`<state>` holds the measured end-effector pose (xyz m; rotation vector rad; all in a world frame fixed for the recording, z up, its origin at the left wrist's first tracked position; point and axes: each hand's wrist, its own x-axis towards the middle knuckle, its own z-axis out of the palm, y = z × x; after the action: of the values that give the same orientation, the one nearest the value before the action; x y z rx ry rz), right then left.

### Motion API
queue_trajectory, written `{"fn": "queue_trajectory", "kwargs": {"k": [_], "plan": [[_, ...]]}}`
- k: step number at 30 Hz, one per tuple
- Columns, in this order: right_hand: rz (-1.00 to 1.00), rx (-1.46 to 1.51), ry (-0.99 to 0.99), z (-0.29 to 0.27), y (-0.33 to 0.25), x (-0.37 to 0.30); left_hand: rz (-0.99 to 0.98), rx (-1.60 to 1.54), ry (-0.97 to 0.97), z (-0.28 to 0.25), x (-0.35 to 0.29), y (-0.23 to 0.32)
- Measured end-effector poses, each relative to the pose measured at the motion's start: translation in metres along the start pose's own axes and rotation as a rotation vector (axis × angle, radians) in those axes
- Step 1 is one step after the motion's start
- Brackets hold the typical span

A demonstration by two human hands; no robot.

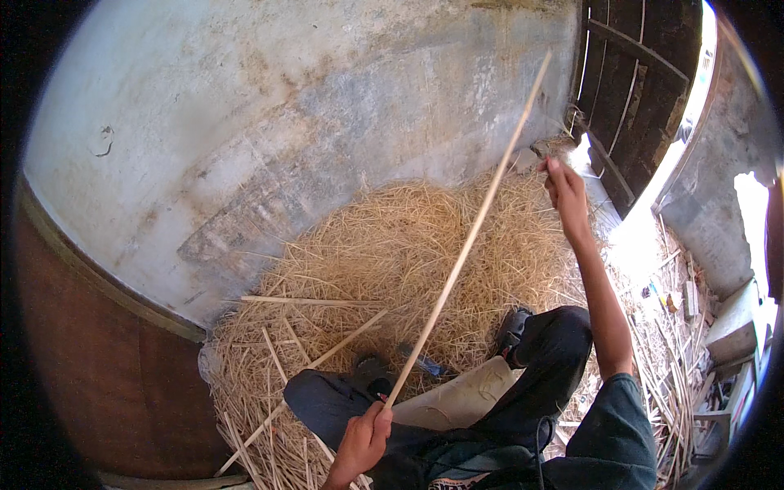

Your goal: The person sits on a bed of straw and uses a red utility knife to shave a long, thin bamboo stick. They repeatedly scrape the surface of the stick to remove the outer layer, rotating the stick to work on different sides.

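My left hand [365,437], low in the view, is closed round the lower end of a long, pale wooden or bamboo strip [469,245]. The strip slants up and to the right, its far end in front of the wall. Raised to the right of the strip, my right hand [566,192] is closed with fingers pinched together. Whatever it holds, if anything, is too small or blurred to name; it is apart from the strip. A pale, stiff-looking sheet [465,396] lies between my bent legs.
A heap of straw-like shavings [408,237] covers the floor against the stained wall [327,106]. Loose strips [351,339] lie at left, more cut strips [665,392] at right. A small blue-grey object [425,361] rests near my feet. A dark wooden door [633,90] stands at upper right.
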<state>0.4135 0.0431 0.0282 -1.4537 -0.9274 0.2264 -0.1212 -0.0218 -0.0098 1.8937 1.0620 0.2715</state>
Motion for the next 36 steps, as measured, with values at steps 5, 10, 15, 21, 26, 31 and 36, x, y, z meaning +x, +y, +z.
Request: {"fn": "queue_trajectory", "kwargs": {"k": [5, 10, 15, 21, 26, 31, 36], "plan": [[-0.300, -0.286, -0.200, 0.051, -0.058, -0.117, -0.038, -0.655, -0.157, 0.008, 0.030, 0.009], [-0.536, -0.334, -0.416, 0.080, -0.086, -0.195, 0.129, -0.684, -0.130, 0.027, 0.067, 0.039], [-0.507, -0.341, -0.411, 0.089, -0.090, -0.213, 0.263, -0.465, -0.018, 0.043, 0.087, 0.041], [-0.549, -0.405, -0.398, 0.086, -0.092, -0.215, 0.289, -0.242, 0.134, 0.045, 0.084, 0.070], [-0.588, -0.437, -0.387, 0.082, -0.092, -0.213, 0.251, -0.152, 0.210, 0.052, 0.081, 0.073], [-0.557, -0.411, -0.316, 0.076, -0.079, -0.196, 0.232, -0.071, 0.170, 0.048, 0.069, 0.067], [-0.550, -0.520, -0.361, 0.070, -0.086, -0.187, 0.144, 0.012, 0.094, 0.039, 0.061, 0.068]]}}
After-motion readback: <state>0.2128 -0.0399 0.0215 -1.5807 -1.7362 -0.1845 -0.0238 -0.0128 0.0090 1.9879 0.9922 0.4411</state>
